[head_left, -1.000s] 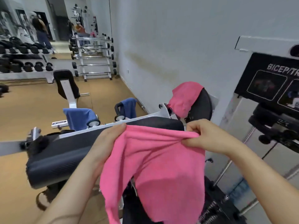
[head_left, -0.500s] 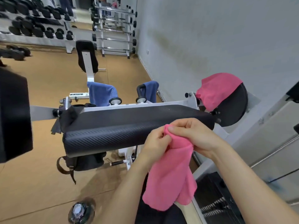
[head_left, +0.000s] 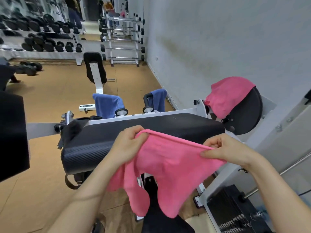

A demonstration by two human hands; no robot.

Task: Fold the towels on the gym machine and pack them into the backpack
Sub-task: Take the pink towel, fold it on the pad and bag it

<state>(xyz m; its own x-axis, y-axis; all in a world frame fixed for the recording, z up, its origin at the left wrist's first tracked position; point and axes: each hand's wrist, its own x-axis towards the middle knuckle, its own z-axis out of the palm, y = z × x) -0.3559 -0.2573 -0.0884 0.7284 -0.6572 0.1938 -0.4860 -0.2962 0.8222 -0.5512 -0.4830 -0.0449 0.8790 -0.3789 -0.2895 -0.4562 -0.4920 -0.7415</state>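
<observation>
A pink towel [head_left: 166,167] hangs doubled in front of me, stretched between both hands over the black arm pad [head_left: 104,140] of the gym machine. My left hand [head_left: 127,145] pinches its top left corner and my right hand [head_left: 223,148] pinches the top right edge. A second pink towel [head_left: 227,96] drapes over the round black disc at the right. Two blue towels hang on the machine's handles, one blue towel [head_left: 106,105] on the left and one blue towel [head_left: 159,100] on the right. A dark backpack [head_left: 74,126] hangs at the pad's left end, mostly hidden.
A weight stack [head_left: 235,214] stands at lower right. A black pad [head_left: 11,137] juts in from the left. Beyond the machine are a bench [head_left: 95,69], dumbbell racks [head_left: 42,39] and a barbell rack [head_left: 122,39] on a tan floor. A grey wall runs along the right.
A second ago the towel was spread wide; half a second ago my hands met and doubled it. Now they have moved apart, stretching the folded towel along its top edge.
</observation>
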